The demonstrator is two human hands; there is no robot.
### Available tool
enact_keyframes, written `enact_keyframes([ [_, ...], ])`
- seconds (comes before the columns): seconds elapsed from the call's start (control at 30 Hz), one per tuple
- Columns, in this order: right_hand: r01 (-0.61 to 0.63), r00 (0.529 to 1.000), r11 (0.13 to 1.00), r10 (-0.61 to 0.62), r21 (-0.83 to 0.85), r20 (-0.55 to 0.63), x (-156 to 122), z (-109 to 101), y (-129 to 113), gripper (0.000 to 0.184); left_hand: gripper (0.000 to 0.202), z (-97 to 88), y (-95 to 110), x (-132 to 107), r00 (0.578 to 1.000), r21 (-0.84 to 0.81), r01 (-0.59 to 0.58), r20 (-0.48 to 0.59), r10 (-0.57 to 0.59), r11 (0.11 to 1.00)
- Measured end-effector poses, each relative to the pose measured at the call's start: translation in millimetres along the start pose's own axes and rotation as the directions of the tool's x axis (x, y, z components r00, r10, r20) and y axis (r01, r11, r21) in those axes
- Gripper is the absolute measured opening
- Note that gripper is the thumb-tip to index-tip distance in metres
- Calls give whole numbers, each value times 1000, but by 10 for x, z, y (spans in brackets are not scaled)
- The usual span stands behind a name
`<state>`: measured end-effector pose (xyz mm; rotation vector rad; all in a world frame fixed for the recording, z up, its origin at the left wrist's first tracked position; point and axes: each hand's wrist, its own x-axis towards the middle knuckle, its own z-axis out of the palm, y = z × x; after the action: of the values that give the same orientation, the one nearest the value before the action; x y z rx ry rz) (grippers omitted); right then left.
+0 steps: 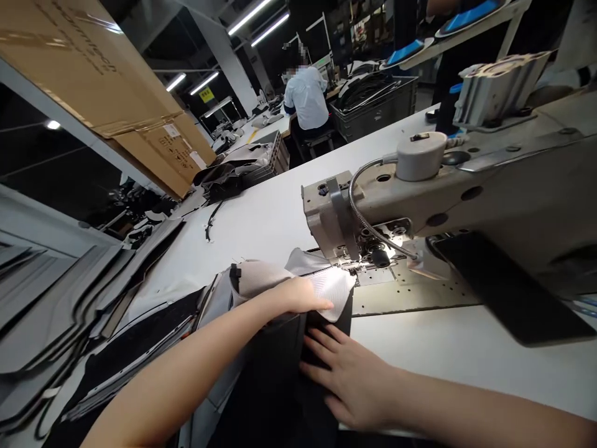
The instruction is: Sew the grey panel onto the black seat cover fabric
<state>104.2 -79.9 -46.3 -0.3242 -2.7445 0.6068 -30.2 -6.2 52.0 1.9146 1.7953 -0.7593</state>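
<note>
We look mid-seam: light ribbed fabric (333, 291) sits at the sewing machine (415, 196) needle area, finished stretch not visible. Left hand (305, 295) over it, can't tell if pinching; right hand (347, 373) spread on black fabric (275, 373), near side of machine.

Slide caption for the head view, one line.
Bare left hand on ribbed light-grey fabric, right hand on black fabric, beside a beige metal sewing machine.

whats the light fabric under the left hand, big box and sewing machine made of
Light fabric: matte textile, perhaps synthetic, showing fine ribs. Big box: apparently matte cardboard, brown with printing. Sewing machine: likely painted metal, dull beige with screw heads.
</note>
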Motion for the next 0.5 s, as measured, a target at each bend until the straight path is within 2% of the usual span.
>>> enact_keyframes([
  [0.07, 77, 996, 994, -81, 83, 39, -132, -64, 53, 63, 51, 7, 56, -13, 1000, -8, -14, -23, 13, 1000],
  [0.1, 83, 995, 991, -89, 104, 53, -152, -89, 100, 61, 49, 8, 105, -14, 999, -31, -46, -13, 46, 998],
  [0.17, 48, 998, 997, -50, 53, 40, -81, -113, 228, 45, 44, 9, 201, 13, 992, -148, -103, 62, 113, 984],
  [0.23, 4, 1000, 999, -5, -50, -18, 97, -92, 366, 29, 43, 12, 251, 82, 983, -292, -76, 135, 120, 953],
  [0.27, -14, 999, 995, 10, -95, -45, 198, -71, 420, 27, 44, 16, 256, 125, 984, -331, -41, 151, 95, 943],
  [0.33, -49, 997, 990, 40, -135, -68, 358, -24, 474, 34, 46, 27, 243, 208, 996, -305, 12, 88, 16, 952],
  [0.4, -88, 995, 988, 82, -130, -51, 406, -3, 458, 32, 50, 40, 230, 264, 999, -183, 28, -25, -33, 983],
  [0.5, -68, 998, 993, 67, -94, -15, 223, -63, 393, 24, 42, 57, 253, 270, 987, -21, 70, -145, -72, 997],
])
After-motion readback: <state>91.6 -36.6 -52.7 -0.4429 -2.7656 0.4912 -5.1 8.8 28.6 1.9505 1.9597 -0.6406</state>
